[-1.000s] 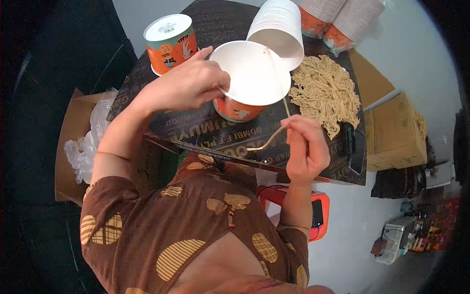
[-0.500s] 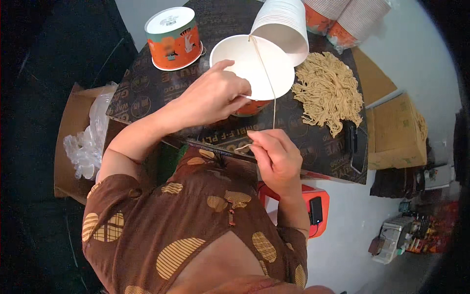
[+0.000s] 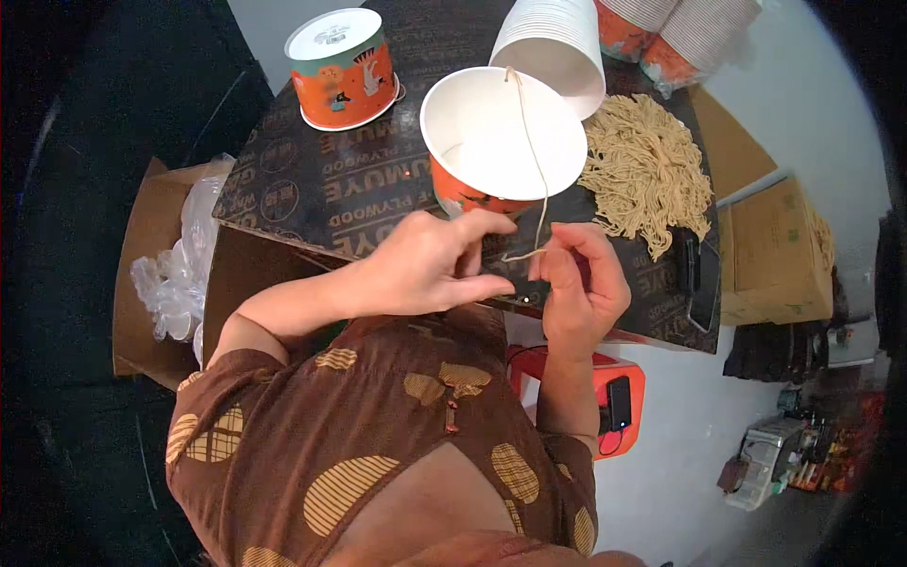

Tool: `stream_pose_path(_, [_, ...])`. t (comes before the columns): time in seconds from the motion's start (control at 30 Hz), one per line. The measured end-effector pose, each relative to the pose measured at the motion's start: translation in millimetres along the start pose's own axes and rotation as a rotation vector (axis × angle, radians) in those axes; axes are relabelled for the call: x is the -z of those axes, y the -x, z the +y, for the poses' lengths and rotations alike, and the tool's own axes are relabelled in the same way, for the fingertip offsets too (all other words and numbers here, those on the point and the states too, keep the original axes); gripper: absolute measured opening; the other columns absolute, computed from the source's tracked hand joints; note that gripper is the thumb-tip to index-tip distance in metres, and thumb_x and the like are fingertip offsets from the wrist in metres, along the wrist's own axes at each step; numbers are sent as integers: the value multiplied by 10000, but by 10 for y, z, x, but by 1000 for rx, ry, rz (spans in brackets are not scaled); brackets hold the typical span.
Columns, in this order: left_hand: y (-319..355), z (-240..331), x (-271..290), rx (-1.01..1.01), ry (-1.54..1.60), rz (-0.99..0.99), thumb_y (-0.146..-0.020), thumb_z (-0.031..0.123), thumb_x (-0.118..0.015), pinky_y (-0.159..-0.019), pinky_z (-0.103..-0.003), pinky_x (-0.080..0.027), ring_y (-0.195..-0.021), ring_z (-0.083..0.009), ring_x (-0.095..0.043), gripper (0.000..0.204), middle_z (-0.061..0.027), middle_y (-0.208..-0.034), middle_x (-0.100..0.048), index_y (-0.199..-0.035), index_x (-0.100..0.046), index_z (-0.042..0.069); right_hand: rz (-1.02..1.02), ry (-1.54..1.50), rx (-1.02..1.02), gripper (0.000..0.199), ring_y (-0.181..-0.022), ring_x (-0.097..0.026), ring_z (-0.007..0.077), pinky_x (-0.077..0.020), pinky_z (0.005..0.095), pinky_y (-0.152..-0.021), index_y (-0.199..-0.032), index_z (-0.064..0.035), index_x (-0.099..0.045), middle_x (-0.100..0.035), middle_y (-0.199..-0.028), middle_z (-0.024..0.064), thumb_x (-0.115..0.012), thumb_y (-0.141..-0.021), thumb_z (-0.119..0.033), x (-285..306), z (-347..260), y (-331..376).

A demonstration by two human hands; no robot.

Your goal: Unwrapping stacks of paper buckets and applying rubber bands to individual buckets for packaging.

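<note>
An orange paper bucket (image 3: pixel 449 184) with a white inside stands before me, its mouth tilted toward me. A thin beige cord (image 3: pixel 531 142) is attached at its far rim, crosses the mouth and hangs over the near rim. My right hand (image 3: pixel 588 288) pinches the cord near its loose end, just in front of the bucket. Close by on the left, my left hand (image 3: pixel 430 263) is empty, with thumb and forefinger apart around the cord's tip. Right of the bucket lies a heap of cut beige cords (image 3: pixel 647 175).
An upside-down orange bucket (image 3: pixel 345 80) stands at the table's far left. Stacked white buckets (image 3: pixel 553 47) lie behind, with more stacks (image 3: pixel 699 42) at far right. A black-handled tool (image 3: pixel 699 283) rests by the table's right edge. Cardboard boxes (image 3: pixel 775 250) flank the dark table (image 3: pixel 283 203).
My left hand has let go of the bucket's rim and moved down beside my right hand. My right hand keeps its pinch on the cord, which hangs slacker.
</note>
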State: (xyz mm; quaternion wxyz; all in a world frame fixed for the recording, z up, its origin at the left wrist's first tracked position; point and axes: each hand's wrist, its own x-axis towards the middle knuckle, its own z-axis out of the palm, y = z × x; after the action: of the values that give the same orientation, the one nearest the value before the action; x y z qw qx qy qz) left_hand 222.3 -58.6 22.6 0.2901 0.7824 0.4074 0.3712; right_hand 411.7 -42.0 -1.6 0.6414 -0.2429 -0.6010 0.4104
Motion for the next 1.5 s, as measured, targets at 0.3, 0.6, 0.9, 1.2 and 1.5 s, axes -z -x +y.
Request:
stream_pose_path(0.3, [27, -44, 53, 328, 479, -94, -930, 65, -596, -517, -249, -434, -574, -61, -556, 133, -4, -622, -570, -830, -598, -22, -178, 580, 174, 248, -762, -526, 217, -401, 339, -711, -932, -98, -711, -585, -804, 39, -738, -706, -1, 94, 27, -68])
stream_pose_path(0.6, [7, 10, 86, 327, 449, 27, -937, 93, -617, -491, -235, -419, -561, -51, -554, 177, 8, -621, -559, -797, -589, -12, -213, 773, 356, 219, -764, -515, 183, -316, 356, -775, -841, -153, -717, -562, -749, -22, -808, -651, -97, 23, 47, -78])
stream_pose_path(0.9, [-31, 29, 65, 134, 258, 89, -906, 69, -642, -476, -271, -440, -539, -80, -575, 179, -55, -587, -586, -759, -584, -16, -219, 596, 173, 220, -855, -655, 206, -349, 467, -1034, -937, -84, -650, -670, -816, 19, -721, -741, -12, -53, 59, -33])
stream_pose_path(1.2, [-34, 13, 88, 171, 263, 69, -907, 86, -641, -481, -272, -439, -541, -75, -566, 202, -46, -581, -582, -742, -587, -16, -122, 363, 93, 238, -727, -592, 174, -480, 302, -773, -1082, -9, -623, -630, -870, 69, -613, -848, 34, -124, 134, 58])
stream_pose_path(1.5, [-66, 27, 99, 168, 281, 96, -898, 95, -654, -484, -267, -443, -520, -81, -549, 212, -60, -581, -589, -728, -602, -20, -136, 210, -266, 111, -643, -567, 68, -472, 230, -595, -1005, 21, -639, -642, -769, 43, -600, -902, 5, -157, 83, 181])
